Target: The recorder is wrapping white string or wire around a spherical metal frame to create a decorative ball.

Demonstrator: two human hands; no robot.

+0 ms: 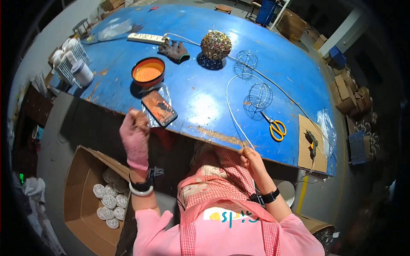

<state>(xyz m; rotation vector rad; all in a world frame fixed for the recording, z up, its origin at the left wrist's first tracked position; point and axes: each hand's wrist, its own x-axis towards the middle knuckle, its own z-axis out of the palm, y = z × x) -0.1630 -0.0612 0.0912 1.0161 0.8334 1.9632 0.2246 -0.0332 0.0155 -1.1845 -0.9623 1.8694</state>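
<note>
My right hand [253, 164], bare, is at the table's front edge, its fingers pinched on a thin white cord [230, 106]. From there the cord curves up over the tabletop in a loop toward a round wire frame [260, 95]. My left hand [136, 138] wears a pink glove that leaves the fingertips bare. Its fingers are curled, just left of a phone [159, 107]; whatever they may hold cannot be made out. Scissors with yellow handles [277, 129] lie beside the wire frame, and a second wire frame [246, 60] sits farther back.
On the blue table [192, 81] are an orange bowl [147, 72], a dark glove [174, 51], a glittery ball [215, 45], a power strip [146, 38] and a glue gun [312, 143] on cardboard. A carton [81, 209] with several white balls stands lower left.
</note>
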